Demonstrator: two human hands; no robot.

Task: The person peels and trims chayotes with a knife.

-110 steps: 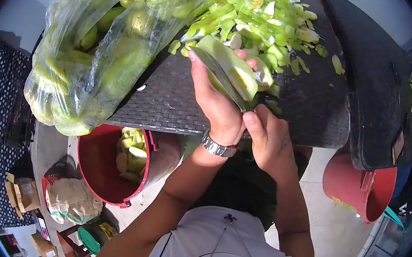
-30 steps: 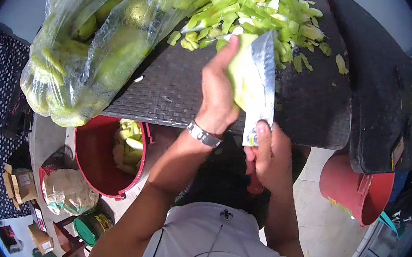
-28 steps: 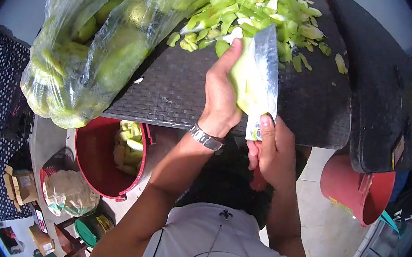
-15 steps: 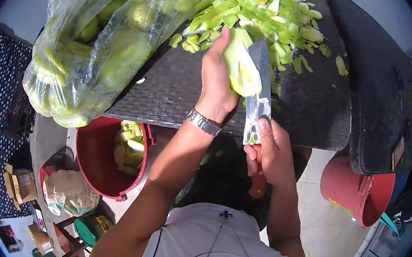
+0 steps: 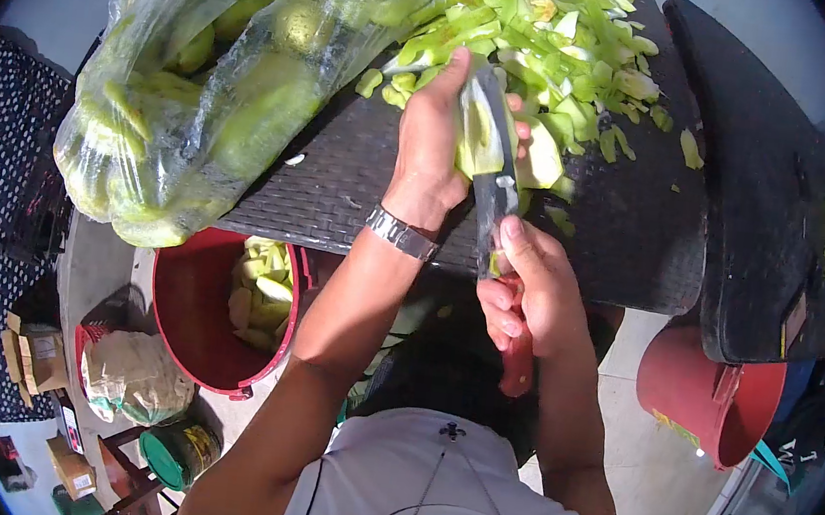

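Over the dark woven table, my left hand is wrapped round a pale green fruit, thumb on its near side and fingertips showing at the right. A second pale cut face shows by those fingertips, apart from the first. Between the two faces lies the wide blade of a knife. My right hand is closed on this knife, its thumb near the base of the blade and the red handle sticking out below. Beyond the hands is a heap of green peelings.
A clear plastic bag of green fruits covers the left of the woven table. Below it, a red bucket holds pale pieces. Another red bucket stands at right, near a black chair. A filled sack rests lower left.
The blade has moved left and into the fruit from its right side, and the cut faces now stand apart. My left fingertips have come into view at the right.
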